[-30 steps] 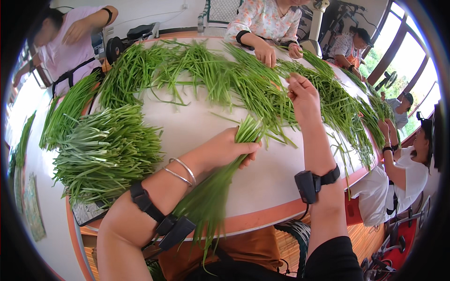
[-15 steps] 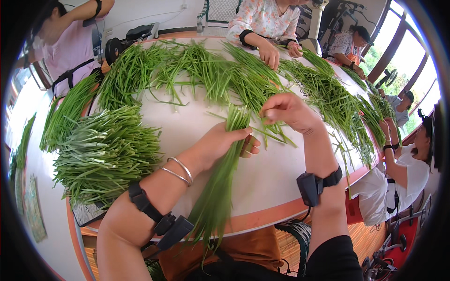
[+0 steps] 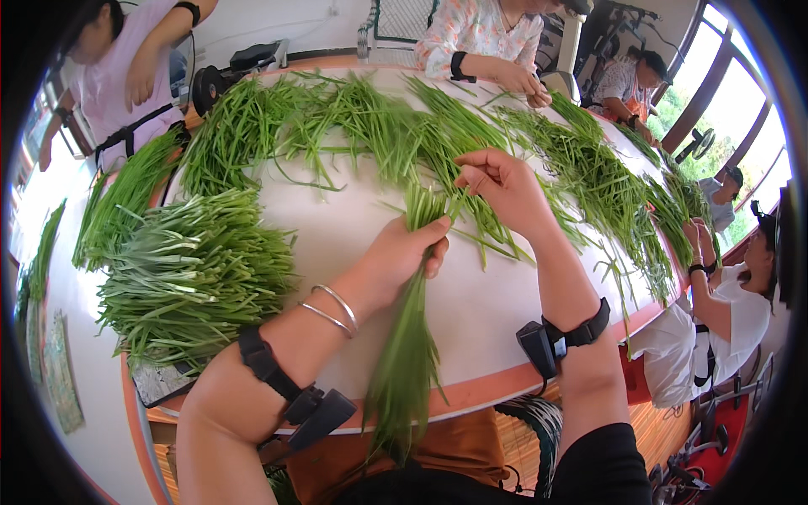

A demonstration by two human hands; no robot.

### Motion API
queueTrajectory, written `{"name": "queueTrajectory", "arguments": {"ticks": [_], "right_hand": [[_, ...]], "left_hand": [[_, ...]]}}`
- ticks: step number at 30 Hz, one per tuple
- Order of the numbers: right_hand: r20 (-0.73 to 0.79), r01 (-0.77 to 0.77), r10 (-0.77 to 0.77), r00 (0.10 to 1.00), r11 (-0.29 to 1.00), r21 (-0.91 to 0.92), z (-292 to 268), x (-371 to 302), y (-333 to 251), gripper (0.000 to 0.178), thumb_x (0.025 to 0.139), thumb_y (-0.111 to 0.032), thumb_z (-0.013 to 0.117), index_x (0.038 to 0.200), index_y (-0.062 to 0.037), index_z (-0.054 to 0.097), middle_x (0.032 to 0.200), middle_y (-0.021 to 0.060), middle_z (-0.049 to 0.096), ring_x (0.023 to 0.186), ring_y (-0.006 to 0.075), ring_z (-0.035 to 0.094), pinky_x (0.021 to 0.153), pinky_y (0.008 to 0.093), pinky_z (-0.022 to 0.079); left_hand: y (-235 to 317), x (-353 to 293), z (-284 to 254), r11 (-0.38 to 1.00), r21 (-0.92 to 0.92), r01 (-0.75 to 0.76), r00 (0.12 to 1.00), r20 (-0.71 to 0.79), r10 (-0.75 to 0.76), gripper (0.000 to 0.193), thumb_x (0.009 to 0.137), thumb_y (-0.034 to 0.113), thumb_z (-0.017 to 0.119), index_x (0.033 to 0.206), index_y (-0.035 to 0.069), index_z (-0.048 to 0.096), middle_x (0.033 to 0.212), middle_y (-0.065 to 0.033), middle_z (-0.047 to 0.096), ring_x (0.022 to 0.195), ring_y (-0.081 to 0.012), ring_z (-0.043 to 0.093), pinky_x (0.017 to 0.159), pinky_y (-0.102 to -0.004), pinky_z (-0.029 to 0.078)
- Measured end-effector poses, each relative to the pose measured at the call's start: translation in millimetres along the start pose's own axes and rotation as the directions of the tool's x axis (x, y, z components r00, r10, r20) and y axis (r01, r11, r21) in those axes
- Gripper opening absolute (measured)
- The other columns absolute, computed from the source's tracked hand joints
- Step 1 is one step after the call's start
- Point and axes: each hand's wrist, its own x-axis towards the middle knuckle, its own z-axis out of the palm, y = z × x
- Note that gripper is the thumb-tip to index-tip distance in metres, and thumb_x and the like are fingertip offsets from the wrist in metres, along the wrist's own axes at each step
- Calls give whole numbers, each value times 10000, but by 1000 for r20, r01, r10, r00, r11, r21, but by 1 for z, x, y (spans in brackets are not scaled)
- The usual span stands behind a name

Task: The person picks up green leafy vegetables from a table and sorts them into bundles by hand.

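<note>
Stalk bundle (image 3: 406,349) hangs long, green.

I count 5 other people around the white, orange-edged table (image 3: 488,337). At upper left I see a person in a pale pink top (image 3: 122,71) with a black waist strap (image 3: 137,132); at the top, a person in a floral blouse (image 3: 515,38). Toward the right I make out a person in a patterned top (image 3: 617,87), a small figure in pale blue (image 3: 717,202) and, nearer, a person in a white T-shirt (image 3: 736,307). Behind, my view takes in a white wall (image 3: 316,29), a mesh-backed chair (image 3: 404,21), a black padded seat (image 3: 252,57) and a black disc (image 3: 204,90). Bright windows (image 3: 730,105) light the right side, above a wooden floor (image 3: 661,425).
</note>
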Motion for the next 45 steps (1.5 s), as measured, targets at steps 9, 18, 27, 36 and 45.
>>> {"name": "queueTrajectory", "arguments": {"ticks": [9, 18, 27, 36, 45], "right_hand": [[186, -45, 94, 978, 967, -251, 42, 80, 14, 328, 882, -265, 487, 1044, 2, 589, 839, 72, 631, 680, 120, 573, 630, 255, 466], [-61, -285, 278, 959, 931, -227, 18, 75, -6, 278, 831, -269, 568, 849, -4, 651, 708, 90, 623, 609, 151, 573, 598, 276, 446], [-212, -236, 279, 936, 949, 207, -22, 11, 38, 248, 769, -67, 638, 993, 15, 570, 730, 20, 618, 630, 73, 565, 566, 194, 427], [-202, -5, 118, 972, 873, 487, -27, -3, 43, 273, 831, -36, 571, 1094, 8, 513, 938, 66, 604, 763, 105, 579, 624, 222, 474], [-365, -120, 186, 912, 973, 196, -22, 4, 55, 203, 832, -129, 587, 952, 34, 599, 740, 79, 645, 679, 114, 599, 625, 253, 475]], "left_hand": [[-4, -1, 3, 997, 24, -76, 995, -67, 77, 141, 871, 193, 527, 820, 66, 494, 675, -36, 549, 549, -124, 499, 500, -264, 414], [-10, 1, 1, 992, 10, -128, 991, -45, 128, 156, 878, 186, 509, 806, 49, 490, 668, -42, 546, 532, -125, 502, 496, -261, 415], [-6, 1, -2, 985, 135, -105, 991, -69, 115, 182, 870, 226, 541, 788, 70, 497, 669, -27, 543, 540, -112, 499, 506, -256, 429], [-7, 4, -4, 992, 97, -80, 991, -103, 90, 183, 878, 213, 530, 769, 72, 488, 659, -13, 495, 553, -112, 485, 520, -254, 407], [-7, 5, -6, 989, 120, -90, 991, -87, 100, 173, 879, 212, 528, 785, 74, 483, 669, -2, 481, 559, -100, 472, 520, -241, 401]]}}
